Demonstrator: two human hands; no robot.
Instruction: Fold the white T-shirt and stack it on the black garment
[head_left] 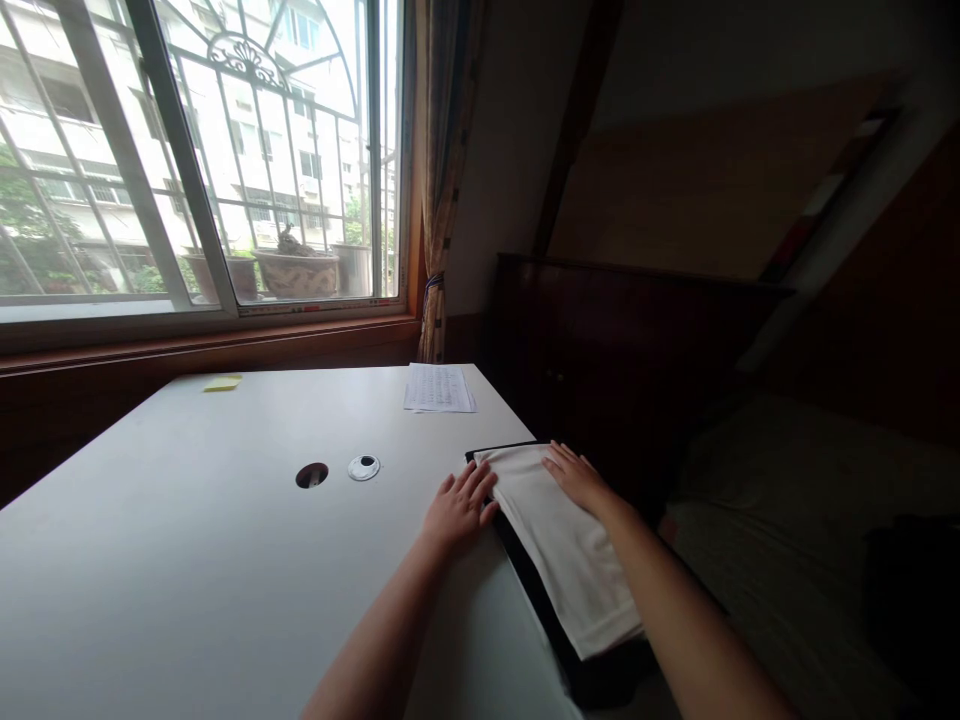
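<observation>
A folded white cloth (564, 555) lies flat on top of a folded black cloth (534, 580), at the right edge of the white table. My left hand (459, 508) rests on the left far corner of the two cloths, fingers stretched out and slightly apart. On the far right edge of the white cloth lies my right hand (577, 477), its fingers flat and extended. Neither hand grips anything. Part of the right side of the cloths is hidden under my right forearm.
The white table (225, 560) has a cable hole (312, 475) and a round white cap (364, 468). Printed papers (439, 388) and yellow sticky notes (223, 383) lie near the far edge. A dark wooden headboard (600, 330) and a bed (772, 520) stand to the right.
</observation>
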